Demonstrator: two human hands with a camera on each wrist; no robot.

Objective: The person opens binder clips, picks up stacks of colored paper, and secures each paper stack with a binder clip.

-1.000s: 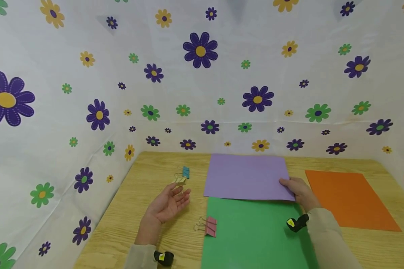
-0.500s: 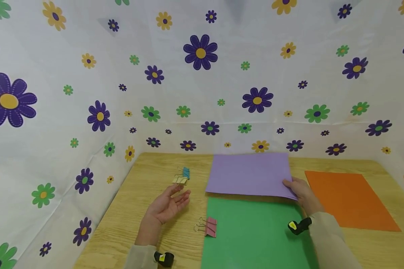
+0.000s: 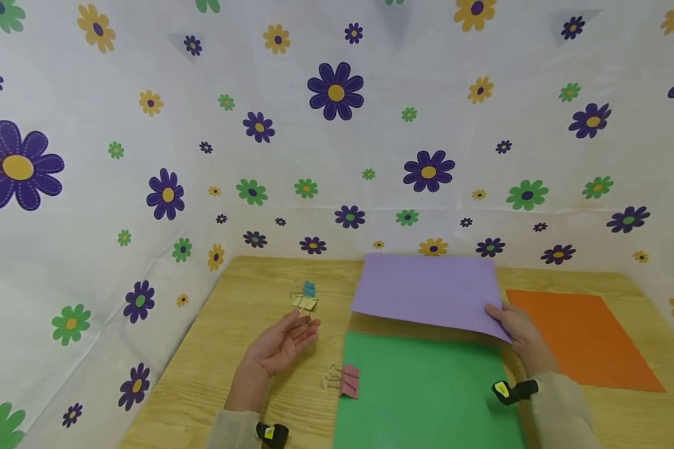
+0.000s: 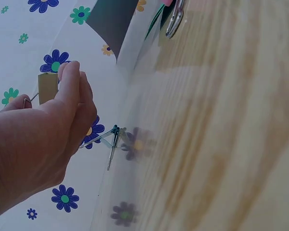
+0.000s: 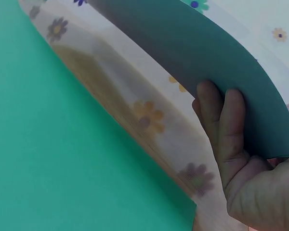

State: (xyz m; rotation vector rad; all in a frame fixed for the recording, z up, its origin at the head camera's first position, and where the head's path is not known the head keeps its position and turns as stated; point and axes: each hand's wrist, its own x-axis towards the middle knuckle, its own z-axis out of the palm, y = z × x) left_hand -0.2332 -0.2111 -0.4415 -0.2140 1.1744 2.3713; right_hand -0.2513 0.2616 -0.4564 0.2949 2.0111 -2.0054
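Note:
My left hand (image 3: pixel 283 346), palm turned up, pinches a wire handle of a yellow binder clip (image 3: pixel 305 303) between thumb and fingers. The clip's yellow body (image 4: pixel 48 87) also shows in the left wrist view. Just beyond it, a blue binder clip (image 3: pixel 309 289) stands on the table. At the right, my right hand (image 3: pixel 519 333) grips the near right corner of a purple sheet (image 3: pixel 427 287), thumb on top and fingers underneath. The sheet is raised and bowed, and its dark underside (image 5: pixel 183 53) faces the right wrist camera. In front lies a green sheet (image 3: pixel 427 393) with a pink binder clip (image 3: pixel 349 380) at its left edge.
An orange sheet (image 3: pixel 584 340) lies on the right of the wooden table (image 3: pixel 230 324). A white flower-patterned cloth (image 3: pixel 292 149) hangs behind the table and along its left side.
My right hand has moved to the right with the purple sheet, whose near edge has risen away from the green one. My left hand stays nearly still while the yellow clip tips slightly.

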